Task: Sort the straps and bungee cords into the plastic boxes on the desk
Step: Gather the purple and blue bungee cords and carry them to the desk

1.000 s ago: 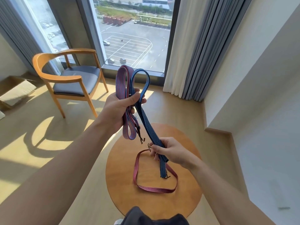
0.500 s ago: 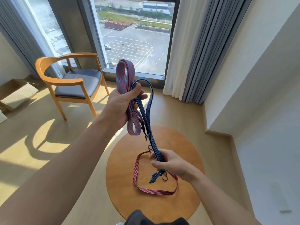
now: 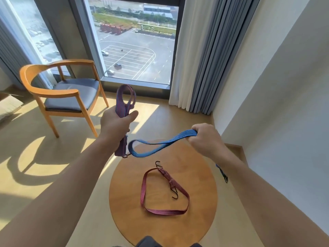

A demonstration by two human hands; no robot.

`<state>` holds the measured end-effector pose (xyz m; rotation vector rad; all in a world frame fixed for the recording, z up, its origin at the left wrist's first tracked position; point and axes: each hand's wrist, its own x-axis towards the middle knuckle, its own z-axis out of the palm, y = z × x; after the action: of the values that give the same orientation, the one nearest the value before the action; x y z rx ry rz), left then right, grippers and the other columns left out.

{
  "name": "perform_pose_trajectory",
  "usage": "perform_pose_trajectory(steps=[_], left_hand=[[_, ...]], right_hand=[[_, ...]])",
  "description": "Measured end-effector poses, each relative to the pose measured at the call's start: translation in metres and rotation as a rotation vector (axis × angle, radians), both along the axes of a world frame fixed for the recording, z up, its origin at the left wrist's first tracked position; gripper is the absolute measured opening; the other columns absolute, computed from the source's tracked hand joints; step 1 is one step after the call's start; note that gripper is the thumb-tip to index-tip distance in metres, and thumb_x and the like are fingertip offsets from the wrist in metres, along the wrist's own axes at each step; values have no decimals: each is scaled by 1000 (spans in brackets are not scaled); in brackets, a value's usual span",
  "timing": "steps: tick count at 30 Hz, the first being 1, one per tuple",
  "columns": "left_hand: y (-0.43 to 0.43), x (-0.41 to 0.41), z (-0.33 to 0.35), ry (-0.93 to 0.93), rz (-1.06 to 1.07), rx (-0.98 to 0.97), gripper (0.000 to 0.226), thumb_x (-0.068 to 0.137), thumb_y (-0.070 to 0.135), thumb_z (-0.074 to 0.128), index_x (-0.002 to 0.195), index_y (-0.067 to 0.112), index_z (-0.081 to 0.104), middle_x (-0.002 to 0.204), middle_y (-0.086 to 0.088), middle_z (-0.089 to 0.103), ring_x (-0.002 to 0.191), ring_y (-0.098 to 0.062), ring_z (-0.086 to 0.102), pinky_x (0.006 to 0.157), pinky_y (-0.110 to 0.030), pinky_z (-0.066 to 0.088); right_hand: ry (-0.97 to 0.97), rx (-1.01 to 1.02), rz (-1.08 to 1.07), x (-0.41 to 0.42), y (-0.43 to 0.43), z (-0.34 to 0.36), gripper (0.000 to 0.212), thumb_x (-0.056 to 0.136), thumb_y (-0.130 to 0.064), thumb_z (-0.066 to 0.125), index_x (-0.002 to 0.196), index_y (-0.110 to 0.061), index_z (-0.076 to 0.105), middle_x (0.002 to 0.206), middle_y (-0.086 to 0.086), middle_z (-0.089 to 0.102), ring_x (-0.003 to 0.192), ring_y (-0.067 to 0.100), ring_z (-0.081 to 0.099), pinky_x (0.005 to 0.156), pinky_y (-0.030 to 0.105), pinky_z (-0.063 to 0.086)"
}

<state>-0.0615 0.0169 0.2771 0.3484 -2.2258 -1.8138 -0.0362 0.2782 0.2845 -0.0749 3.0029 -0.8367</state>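
The blue bungee cord point(image 3: 185, 135) runs nearly level, left to right. Its folded loop points toward the left hand point(image 3: 116, 125), and its other end is clenched in the right hand point(image 3: 204, 139), with a hooked tail dangling behind that forearm. The left fist grips a purple bundle point(image 3: 122, 106) upright. A red cord point(image 3: 142, 191) lies looped on the round table point(image 3: 201, 202) — well inside the rim, bare wood around it.
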Motion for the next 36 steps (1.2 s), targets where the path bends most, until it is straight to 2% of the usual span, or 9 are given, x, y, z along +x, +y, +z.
perform_pose_trajectory(steps=[5,10,14,17,20,24,28,31,36], left_hand=[[19,4,14,23,-349,207,17,93,15,75,108,23,71,108,-2,75,64,-11,57,57,-28,48],[48,15,9,-19,-777,480,31,92,18,75,122,17,68,116,-14,64,96,-36,48,46,-28,33],[61,26,6,-25,-970,596,43,100,6,62,140,5,48,122,-27,63,119,-38,67,40,-19,37],[61,33,12,-20,-1070,560,49,92,-1,69,137,1,49,106,-22,70,95,-30,74,43,-17,43],[67,38,18,0,-1102,466,48,78,4,78,118,0,53,79,-12,58,55,-14,55,42,-20,40],[84,46,37,-7,-1178,536,47,75,4,79,114,-4,52,74,-11,51,61,-22,45,41,-24,35],[116,80,52,-73,-1369,562,34,74,1,76,97,8,53,68,-6,52,61,-23,43,38,-23,34],[143,119,59,-126,-1505,528,32,74,3,75,96,9,52,66,-8,52,52,-20,40,38,-23,34],[178,184,68,-192,-1670,462,32,72,7,74,101,9,59,68,-14,51,40,-16,38,38,-23,34]], right_hand=[[71,3,2,-4,-19,33,23,82,-16,62,60,-11,57,60,6,56,60,24,54,55,40,44],[93,-174,-66,7,-35,59,25,85,-17,69,70,1,63,57,4,49,52,15,42,53,32,35],[113,-231,-165,28,-38,71,15,84,-10,67,77,4,67,60,5,52,50,11,42,50,27,35],[123,-254,-258,47,-34,72,12,84,-9,66,81,1,70,61,5,55,51,11,45,52,29,39],[140,-290,-324,71,-26,67,12,86,-14,72,86,-1,71,65,8,58,59,16,50,59,33,42],[117,-345,-365,123,-13,52,15,87,-27,78,89,-14,69,65,2,53,59,14,47,62,34,42],[74,-625,-369,186,-5,39,17,80,-32,80,92,-34,69,70,3,38,66,16,40,65,29,36],[105,-773,-353,230,-6,33,18,82,-19,81,97,-24,72,78,16,56,76,19,57,76,27,46],[233,-870,-470,301,-1,25,19,86,2,72,94,-16,73,88,3,71,87,21,69,83,27,52]])
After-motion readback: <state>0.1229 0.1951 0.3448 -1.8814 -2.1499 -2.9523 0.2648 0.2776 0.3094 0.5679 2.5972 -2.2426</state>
